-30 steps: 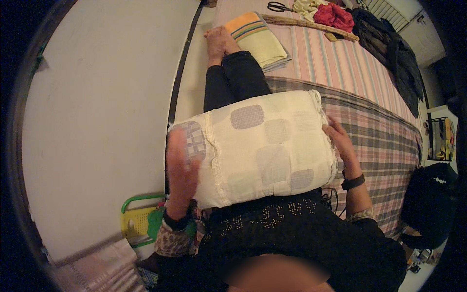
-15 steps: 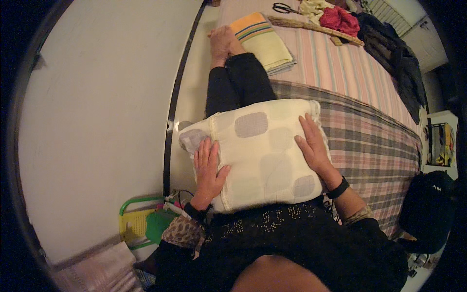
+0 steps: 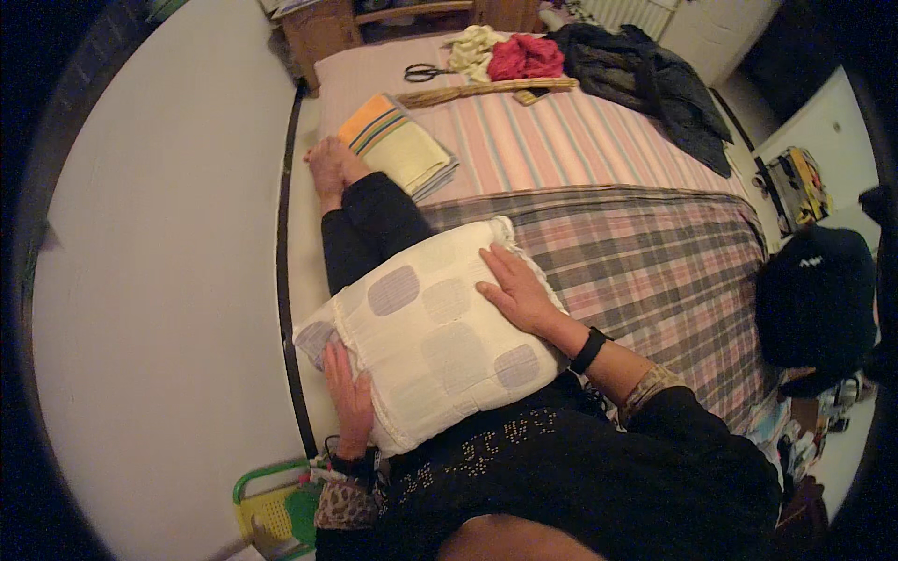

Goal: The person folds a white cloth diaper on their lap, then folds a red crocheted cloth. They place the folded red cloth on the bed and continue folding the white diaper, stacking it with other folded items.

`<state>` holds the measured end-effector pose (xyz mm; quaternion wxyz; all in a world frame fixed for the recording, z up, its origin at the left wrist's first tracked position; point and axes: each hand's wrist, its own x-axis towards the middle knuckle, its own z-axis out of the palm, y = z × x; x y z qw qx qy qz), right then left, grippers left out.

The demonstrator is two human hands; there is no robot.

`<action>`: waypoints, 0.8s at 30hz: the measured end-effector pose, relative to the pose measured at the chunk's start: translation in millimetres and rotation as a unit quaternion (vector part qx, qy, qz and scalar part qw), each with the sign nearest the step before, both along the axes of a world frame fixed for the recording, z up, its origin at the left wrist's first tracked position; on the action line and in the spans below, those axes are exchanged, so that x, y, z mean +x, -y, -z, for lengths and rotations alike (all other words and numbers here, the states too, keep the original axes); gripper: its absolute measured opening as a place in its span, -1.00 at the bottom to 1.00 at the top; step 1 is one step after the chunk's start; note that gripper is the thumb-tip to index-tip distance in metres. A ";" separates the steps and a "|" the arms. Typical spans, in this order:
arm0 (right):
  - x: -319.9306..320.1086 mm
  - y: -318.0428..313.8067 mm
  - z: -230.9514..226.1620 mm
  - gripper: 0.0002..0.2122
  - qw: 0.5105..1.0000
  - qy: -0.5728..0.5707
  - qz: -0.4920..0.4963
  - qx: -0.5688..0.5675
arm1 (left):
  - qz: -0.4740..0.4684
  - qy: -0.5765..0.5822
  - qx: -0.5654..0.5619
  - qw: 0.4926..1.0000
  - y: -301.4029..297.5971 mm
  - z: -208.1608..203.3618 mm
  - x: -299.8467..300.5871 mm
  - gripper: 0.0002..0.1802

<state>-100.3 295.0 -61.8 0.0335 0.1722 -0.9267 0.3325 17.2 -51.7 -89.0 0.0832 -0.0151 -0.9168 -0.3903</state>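
Note:
A cream pillow (image 3: 449, 327) with grey and pale rounded patches lies across my lap, over black trousers. Its left end has a seam and a grey-patterned edge. My left hand (image 3: 348, 397) rests along that left end, fingers stretched out. Flat on the top near the right edge lies my right hand (image 3: 517, 292), its thumb spread from the fingers. Neither hand grips anything. Both wrists wear dark bands. Beyond my legs, a folded yellow towel (image 3: 412, 161) with an orange striped end lies on the bed beside my bare feet.
A plaid sheet (image 3: 645, 271) covers the bed to my right. Farther off lie a straw brush (image 3: 449, 95), scissors (image 3: 426, 72), a red cloth (image 3: 526, 58) and dark clothing (image 3: 645, 89). A white wall (image 3: 159, 280) rises at left, above a green-framed chair (image 3: 267, 505).
The view has swung right and farther up the bed. My left hand has shifted outward to the pillow's left end, while my right hand stays flat near its right edge.

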 end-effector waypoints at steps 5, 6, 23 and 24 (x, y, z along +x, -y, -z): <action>23.4 -9.7 -29.7 -0.44 0.995 -0.086 -0.017 0.039 | -0.010 0.059 -0.019 0.998 7.1 -20.0 24.1 -0.31; 31.8 -8.7 -33.3 -0.42 0.995 -0.090 -0.033 0.034 | -0.017 0.035 -0.039 0.998 7.0 -26.4 30.2 -0.32; 55.8 7.7 2.3 -0.42 0.990 -0.093 -0.071 0.084 | 0.012 -0.058 -0.123 0.991 -15.0 1.0 27.3 -0.30; 54.8 7.8 1.7 -0.42 0.989 -0.090 -0.072 0.088 | 0.014 -0.060 -0.119 0.991 -17.6 -1.2 25.5 -0.30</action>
